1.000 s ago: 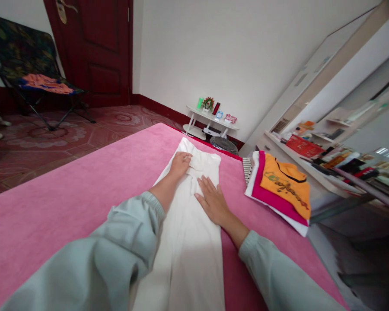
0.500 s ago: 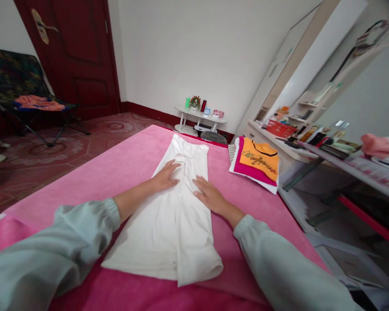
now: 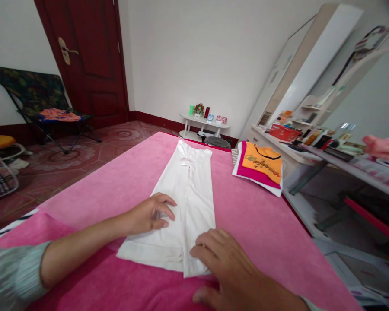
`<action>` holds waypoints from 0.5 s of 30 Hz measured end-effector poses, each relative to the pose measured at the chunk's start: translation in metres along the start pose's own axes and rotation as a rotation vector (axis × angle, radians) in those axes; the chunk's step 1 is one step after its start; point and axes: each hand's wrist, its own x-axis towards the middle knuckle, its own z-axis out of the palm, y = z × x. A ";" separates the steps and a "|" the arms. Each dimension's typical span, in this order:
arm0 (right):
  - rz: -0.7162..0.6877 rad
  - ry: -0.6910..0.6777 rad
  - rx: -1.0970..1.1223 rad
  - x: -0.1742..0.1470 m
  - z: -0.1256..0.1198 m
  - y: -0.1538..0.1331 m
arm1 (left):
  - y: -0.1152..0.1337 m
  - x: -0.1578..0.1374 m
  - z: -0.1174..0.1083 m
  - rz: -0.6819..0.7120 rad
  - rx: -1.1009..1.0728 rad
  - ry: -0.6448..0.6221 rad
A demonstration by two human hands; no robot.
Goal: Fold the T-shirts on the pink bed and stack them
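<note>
Nearest camera, right hand (image 3: 228,263) on hem corner of white trousers (image 3: 181,203), fingers curled, gripping edge for lift. Left hand (image 3: 149,212) just beside, fingers bent, pinning cloth on pink bed (image 3: 110,181). Beyond right fingers, folded clothes stack (image 3: 261,166), kept aside.

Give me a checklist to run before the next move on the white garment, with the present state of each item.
1. Left hand on the white garment: ok, fingers curled on its left half near the hem end.
2. Right hand on the garment: ok, fingertips at the near right corner of the hem.
3. Garment lying flat on the pink bedcover: ok, laid out lengthwise, only light creases near the far end.
4. Grip firmness of either hand: cannot tell, fingers bent but no lifted cloth shows.
5. Folded clothes stack apart from the garment: ok, a strip of bedcover lies between them.
</note>
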 end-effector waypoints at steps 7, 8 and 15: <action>0.217 0.158 0.271 0.027 0.019 0.004 | 0.001 0.014 -0.002 -0.050 -0.139 -0.003; 0.314 0.216 0.425 0.029 0.018 0.009 | -0.001 0.018 -0.002 -0.090 -0.209 0.010; 0.508 0.586 1.107 0.038 0.005 0.013 | -0.011 0.054 -0.003 -0.397 -0.530 0.122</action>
